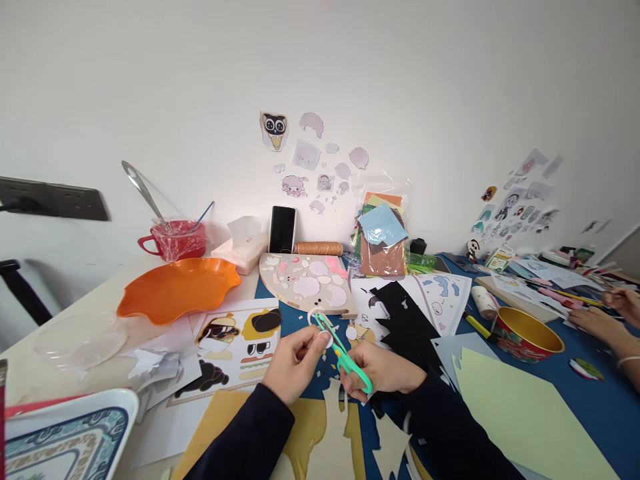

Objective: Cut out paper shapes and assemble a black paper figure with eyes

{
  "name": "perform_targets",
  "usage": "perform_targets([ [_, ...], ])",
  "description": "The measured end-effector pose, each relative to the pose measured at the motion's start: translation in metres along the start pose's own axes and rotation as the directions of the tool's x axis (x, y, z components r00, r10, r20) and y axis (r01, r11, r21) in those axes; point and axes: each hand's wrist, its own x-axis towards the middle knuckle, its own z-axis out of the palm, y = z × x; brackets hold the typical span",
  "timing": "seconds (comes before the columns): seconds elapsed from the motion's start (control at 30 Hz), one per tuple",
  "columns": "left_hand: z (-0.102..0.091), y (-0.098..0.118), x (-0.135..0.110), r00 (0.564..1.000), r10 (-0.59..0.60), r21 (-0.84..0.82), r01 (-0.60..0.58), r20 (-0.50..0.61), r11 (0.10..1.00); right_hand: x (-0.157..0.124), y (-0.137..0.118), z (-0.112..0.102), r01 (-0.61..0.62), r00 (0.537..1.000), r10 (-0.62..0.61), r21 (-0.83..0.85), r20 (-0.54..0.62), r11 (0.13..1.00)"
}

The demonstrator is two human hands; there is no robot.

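Looks like mid-cut: right hand (383,373) is wrapped around the handles of the green scissors (344,355), and left hand (295,360) pinches a small white paper piece (325,339) right at the blades, just in front of the wooden board (280,283). I reckon a piece that tiny calls for short snips and slow turning.

tray (70,433): cut by left edge | scissors (343,357): handles hidden in right hand (383,373)

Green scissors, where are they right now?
In the head view, the green scissors are low and centre, held in the right hand, blades angled up-left toward a small white paper piece pinched by the left hand, in front of the wooden board.
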Motion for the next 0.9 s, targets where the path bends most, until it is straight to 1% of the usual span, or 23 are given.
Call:
perform_targets([
  [0.13, -0.001, 0.000, 0.000, 1.000, 0.000, -0.016, 0.000, -0.008, 1.000, -0.002, 0.003, -0.004, -0.011, 1.000, 0.011, -0.017, 0.023, 1.000],
  [0.3, -0.002, 0.003, 0.001, 0.999, -0.020, -0.076, 0.017, -0.035, 0.997, -0.002, 0.002, -0.003, -0.037, 0.999, 0.036, 0.087, 0.007, 0.996],
  [0.37, -0.002, 0.004, 0.000, 0.998, -0.033, -0.106, 0.027, -0.055, 0.994, -0.001, -0.001, -0.002, 0.003, 1.000, -0.001, 0.134, -0.010, 0.991],
  [0.47, -0.002, 0.006, -0.001, 0.995, -0.052, -0.143, 0.040, -0.079, 0.989, -0.003, -0.008, -0.001, 0.116, 0.993, -0.114, 0.170, -0.024, 0.978],
  [0.5, -0.002, 0.006, -0.001, 0.995, -0.059, -0.154, 0.045, -0.083, 0.987, -0.004, -0.011, -0.001, 0.133, 0.991, -0.137, 0.186, 0.007, 0.974],
  [0.6, -0.003, 0.007, 0.000, 0.993, -0.075, -0.179, 0.058, -0.086, 0.982, -0.008, -0.016, -0.002, 0.115, 0.968, -0.166, 0.253, 0.189, 0.961],
  [0.63, -0.003, 0.007, 0.000, 0.994, -0.079, -0.187, 0.063, -0.081, 0.980, -0.009, -0.017, -0.002, 0.124, 0.962, -0.183, 0.270, 0.204, 0.955],
  [0.67, -0.004, 0.007, 0.001, 0.994, -0.083, -0.194, 0.068, -0.072, 0.979, -0.009, -0.016, -0.002, 0.156, 0.964, -0.208, 0.282, 0.164, 0.947],
  [0.7, -0.003, 0.007, 0.001, 0.995, -0.086, -0.202, 0.073, -0.057, 0.977, -0.008, -0.016, -0.002, 0.208, 0.969, -0.236, 0.283, 0.067, 0.936],
  [0.73, -0.003, 0.007, 0.001, 0.995, -0.090, -0.207, 0.081, -0.037, 0.975, -0.006, -0.015, -0.001, 0.261, 0.965, -0.252, 0.273, -0.069, 0.926],
  [0.77, -0.002, 0.007, 0.001, 0.995, -0.095, -0.211, 0.091, -0.011, 0.973, -0.004, -0.013, 0.000, 0.303, 0.945, -0.254, 0.253, -0.208, 0.919],
  [0.8, -0.001, 0.007, 0.001, 0.995, -0.100, -0.212, 0.101, 0.015, 0.972, -0.001, -0.012, 0.002, 0.327, 0.914, -0.244, 0.228, -0.325, 0.917],
  [0.83, 0.000, 0.006, 0.001, 0.994, -0.107, -0.211, 0.112, 0.039, 0.971, 0.002, -0.011, 0.003, 0.336, 0.883, -0.230, 0.208, -0.409, 0.919],
  [0.87, 0.002, 0.006, 0.001, 0.992, -0.115, -0.210, 0.125, 0.058, 0.970, 0.004, -0.010, 0.004, 0.337, 0.860, -0.218, 0.195, -0.461, 0.921],
  [0.9, 0.003, 0.005, 0.001, 0.990, -0.126, -0.211, 0.138, 0.071, 0.968, 0.006, -0.010, 0.005, 0.340, 0.846, -0.214, 0.185, -0.489, 0.922],
])
